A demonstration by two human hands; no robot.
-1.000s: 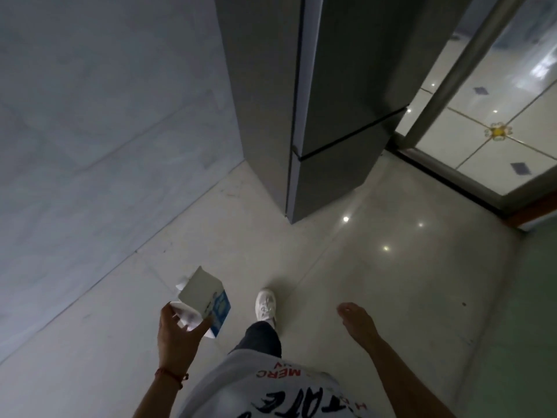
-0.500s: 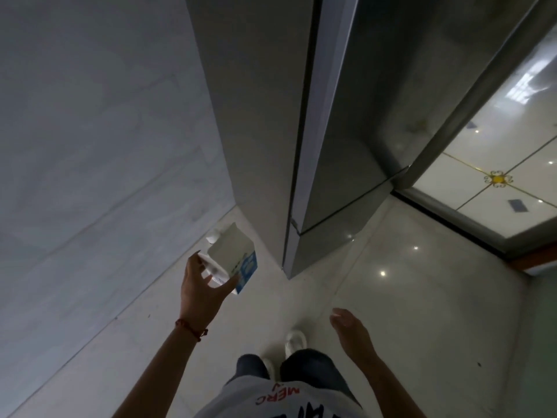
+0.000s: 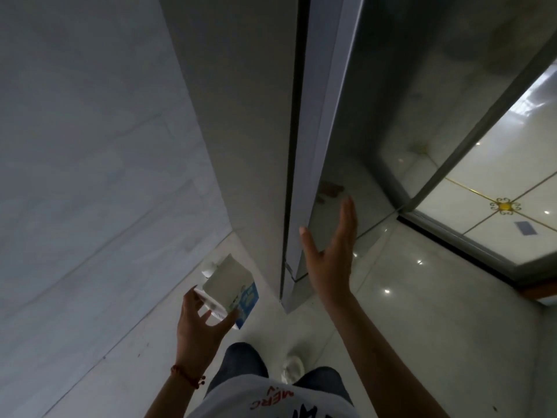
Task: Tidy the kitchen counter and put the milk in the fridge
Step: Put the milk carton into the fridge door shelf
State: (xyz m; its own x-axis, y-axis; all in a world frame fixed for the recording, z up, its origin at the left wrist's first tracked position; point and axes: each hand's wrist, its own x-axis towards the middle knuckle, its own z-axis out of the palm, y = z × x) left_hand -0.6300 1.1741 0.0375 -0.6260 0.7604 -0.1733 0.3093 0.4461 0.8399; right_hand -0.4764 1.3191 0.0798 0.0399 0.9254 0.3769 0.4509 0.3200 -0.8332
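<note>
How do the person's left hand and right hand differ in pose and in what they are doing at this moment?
The left hand curls its fingers round the milk carton; the right hand holds nothing. The left hand is low, beside the fridge's side; the right hand is raised higher, in front of the fridge door. The right hand's fingers are straight and spread, the left's bent. Both are bare and reach forward towards the fridge.

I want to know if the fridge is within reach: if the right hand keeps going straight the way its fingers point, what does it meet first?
Most likely the fridge door. The right hand, open with straight fingers, points up at its grey front near the door's left edge. Depth is unclear, so a gap may remain.
</note>
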